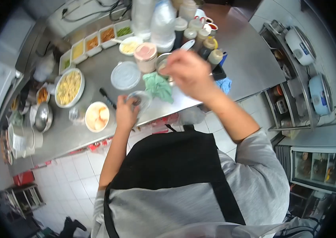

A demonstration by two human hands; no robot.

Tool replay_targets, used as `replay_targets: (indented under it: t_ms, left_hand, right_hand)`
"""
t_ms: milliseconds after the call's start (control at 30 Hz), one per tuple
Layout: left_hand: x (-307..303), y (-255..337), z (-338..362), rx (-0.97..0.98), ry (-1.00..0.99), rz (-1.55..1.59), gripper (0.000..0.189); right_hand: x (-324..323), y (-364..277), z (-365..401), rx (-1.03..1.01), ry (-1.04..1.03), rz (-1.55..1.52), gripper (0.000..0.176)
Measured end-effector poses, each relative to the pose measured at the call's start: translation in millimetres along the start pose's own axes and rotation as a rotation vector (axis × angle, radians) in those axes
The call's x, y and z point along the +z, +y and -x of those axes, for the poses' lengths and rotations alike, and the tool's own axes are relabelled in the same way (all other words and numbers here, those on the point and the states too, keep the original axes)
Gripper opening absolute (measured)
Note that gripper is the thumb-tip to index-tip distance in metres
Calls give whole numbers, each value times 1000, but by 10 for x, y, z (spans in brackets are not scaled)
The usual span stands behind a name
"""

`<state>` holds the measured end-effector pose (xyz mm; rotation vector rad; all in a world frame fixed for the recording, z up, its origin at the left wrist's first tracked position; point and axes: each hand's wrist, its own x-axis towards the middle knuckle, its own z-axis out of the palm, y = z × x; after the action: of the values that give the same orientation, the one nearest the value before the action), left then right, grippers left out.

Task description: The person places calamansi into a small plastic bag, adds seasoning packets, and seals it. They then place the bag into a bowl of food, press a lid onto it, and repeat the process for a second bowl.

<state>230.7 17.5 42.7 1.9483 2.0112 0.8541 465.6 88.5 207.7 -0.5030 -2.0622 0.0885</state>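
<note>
My left hand (126, 112) is closed around the near side of a clear plastic cup (145, 104) at the counter's front edge. My right hand (190, 73), blurred by motion, is raised with its fingers drawn together. It hovers over or beside a small metal container (162, 61); whatever it may hold is hidden. A green cloth (158, 86) lies between the hands. Left of my left hand, a white bowl (97, 117) holds pale rounded pieces. A black-handled utensil (107, 97) rests behind that hand, and a round translucent lid (125, 75) lies farther back.
Several squeeze bottles (215, 58) crowd the back right, near a pink-filled tub (145, 55). White trays of toppings (93, 43) line the back. A large oval bowl of chopped food (69, 88) and a metal bowl (44, 117) stand left. Rice cookers (301, 45) occupy the right shelf.
</note>
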Motion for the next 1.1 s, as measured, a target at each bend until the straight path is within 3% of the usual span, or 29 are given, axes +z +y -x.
replay_targets:
  t_ms: [100,133,200,267,333,433,533,600,667,700,800,933,1000,1033,1100]
  left_hand:
    - [46,-48,-167,-49,68,-46,28]
    - [58,-50,-216,-63,79,-68,28]
    - [0,118,-273,-77,52,-205,29]
    - [23,383,-273,-89,164,-309,31]
    - [155,570,-231,-90,326,-361,38]
    - [500,929,-29,-353,488,-285,51]
    - [1059,1010,277,-723,587,-281,61]
    - [1396,1071,382,-1047,710,-34,70]
    - [1540,1365,187,-1432,933,606,75]
    - [1585,1387,156,-1501,918,819,78]
    - [1760,1402,111,-1578,844,950,75]
    - [2020,1384,28,-1475,989,768,75]
    - [2061,1416,20,-1482,1025,770,76]
    - [2067,1344,103,-1575,918,592,77]
    - [2065,1288,119,-1585,914,489,77]
  right_hand:
    - [-922,599,-454,-97,225,274,23]
    - [-1164,803,-552,-29,278,316,21]
    - [-1529,1456,-814,-154,428,487,6]
    - [-1817,2107,-1014,42,396,298,10]
    - [-1963,2953,-1188,69,378,300,10]
    - [-1963,4081,-1357,68,289,311,11]
    - [-1764,5108,-1404,66,141,308,14]
    - [-1482,5765,-1397,211,-16,353,13]
    - [-1191,6264,-1369,193,-61,346,13]
    - [-1026,6465,-1352,186,-85,341,13]
    - [-485,7024,-1309,284,-153,264,21]
    - [201,7616,-1265,532,-322,218,19]
    - [502,7851,-1219,485,-418,212,20]
    - [649,7957,-1202,448,-498,223,19]
    - [952,8073,-1157,422,-590,227,18]
